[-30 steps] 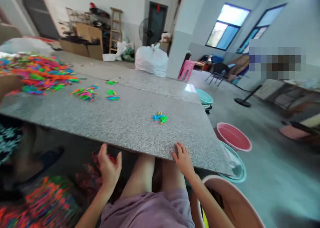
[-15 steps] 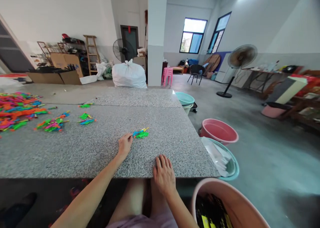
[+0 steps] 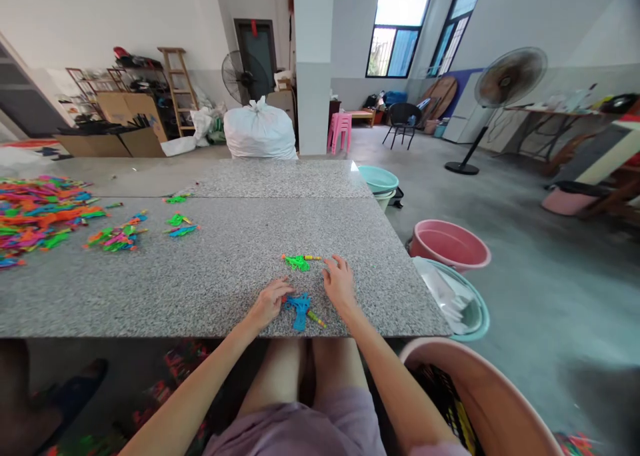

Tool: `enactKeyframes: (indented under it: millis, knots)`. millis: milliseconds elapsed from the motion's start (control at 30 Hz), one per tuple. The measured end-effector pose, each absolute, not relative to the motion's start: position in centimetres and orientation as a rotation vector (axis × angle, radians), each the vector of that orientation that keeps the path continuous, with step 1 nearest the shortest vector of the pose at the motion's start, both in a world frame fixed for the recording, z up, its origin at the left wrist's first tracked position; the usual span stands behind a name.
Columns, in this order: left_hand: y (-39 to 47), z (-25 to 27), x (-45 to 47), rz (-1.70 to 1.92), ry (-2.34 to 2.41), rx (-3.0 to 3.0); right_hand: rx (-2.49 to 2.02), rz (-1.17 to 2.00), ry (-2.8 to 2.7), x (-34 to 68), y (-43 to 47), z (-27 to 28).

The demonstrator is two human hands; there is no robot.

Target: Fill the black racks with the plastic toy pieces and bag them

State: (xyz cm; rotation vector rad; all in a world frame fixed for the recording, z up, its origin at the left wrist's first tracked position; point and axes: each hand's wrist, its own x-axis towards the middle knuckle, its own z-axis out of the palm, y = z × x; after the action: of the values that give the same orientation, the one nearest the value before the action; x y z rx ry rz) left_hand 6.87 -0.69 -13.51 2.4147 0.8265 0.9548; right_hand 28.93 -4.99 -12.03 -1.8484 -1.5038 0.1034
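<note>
A blue toy gun (image 3: 300,309) with an orange muzzle and a yellow-green rod lies tilted near the table's front edge. My left hand (image 3: 270,304) is at its muzzle, fingers stretched and a little apart; whether they touch it is unclear. Farther back rests a green toy gun (image 3: 298,263), its orange tip to the left and a yellow rod to the right. Just beyond that rod is my right hand (image 3: 341,284), open, with fingers spread and nothing in them.
On the speckled stone table (image 3: 240,236), a heap of colourful toy guns (image 3: 45,209) lies at far left, with a smaller pile (image 3: 117,237) beside it. Right of the table stand a pink tub (image 3: 450,244), a teal basin (image 3: 480,316) and a large pinkish bin (image 3: 500,396).
My left hand has drawn the blue toy gun off the green one toward the front edge. My right hand has moved from the edge up to the green gun's rod. The view has tilted down.
</note>
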Motion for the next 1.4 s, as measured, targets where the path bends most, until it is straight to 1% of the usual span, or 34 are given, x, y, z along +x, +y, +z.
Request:
enactKeyframes:
  millis: [67, 133, 233, 300, 400, 500, 600, 733, 867, 933, 1033, 1133, 1267, 1400]
  knots:
    - [-0.3, -14.3, 6.8, 0.945, 0.861, 2.420, -1.921, 0.065, -1.659, 28.8, -2.4, -11.5]
    - [-0.3, -14.6, 6.6, 0.962, 0.920, 2.404, -1.976, 0.095, -1.781, 28.6, -0.3, -11.2]
    - [-0.7, -14.6, 6.4, 0.995, 1.009, 2.357, -2.068, 0.148, -1.780, 28.5, 0.9, -10.8]
    - [-0.9, -14.6, 6.5, 1.002, 1.044, 2.320, -2.116, 0.100, -1.659, 28.3, -0.4, -10.6]
    - [-0.8, -14.5, 6.7, 1.008, 1.077, 2.245, -2.047, 0.028, -1.598, 27.3, -5.4, -10.3]
    - [-0.4, -14.3, 6.8, 1.034, 1.128, 2.142, -1.936, 0.065, -1.766, 25.0, -11.5, -10.7]
    - [-0.2, -13.9, 6.7, 1.060, 1.160, 2.045, -1.937, 0.147, -1.705, 22.9, -14.7, -11.9]
    - [-3.1, -13.3, 7.1, 1.126, 1.199, 1.898, -1.789, 0.331, -1.391, 22.1, -14.2, -13.0]
    - [-8.8, -12.3, 8.8, 1.165, 1.145, 1.740, -1.618, 0.464, -1.192, 22.4, -14.1, -12.1]
    - [-10.8, -11.2, 9.4, 1.066, 0.994, 1.567, -1.567, 0.476, -1.209, 22.6, -14.9, -11.1]
    - [-11.8, -9.3, 9.8, 0.992, 0.892, 1.446, -1.536, 0.436, -1.167, 23.2, -16.1, -9.6]
    - [-11.8, -8.2, 9.6, 0.962, 0.838, 1.440, -1.511, 0.453, -1.195, 23.6, -16.6, -8.5]
    - [-12.7, -8.6, 9.3, 0.962, 0.828, 1.479, -1.588, 0.375, -1.115, 22.8, -16.8, -7.9]
    - [-13.5, -9.6, 9.0, 1.041, 0.958, 1.710, -1.579, 0.494, -1.096, 21.5, -17.5, -7.9]
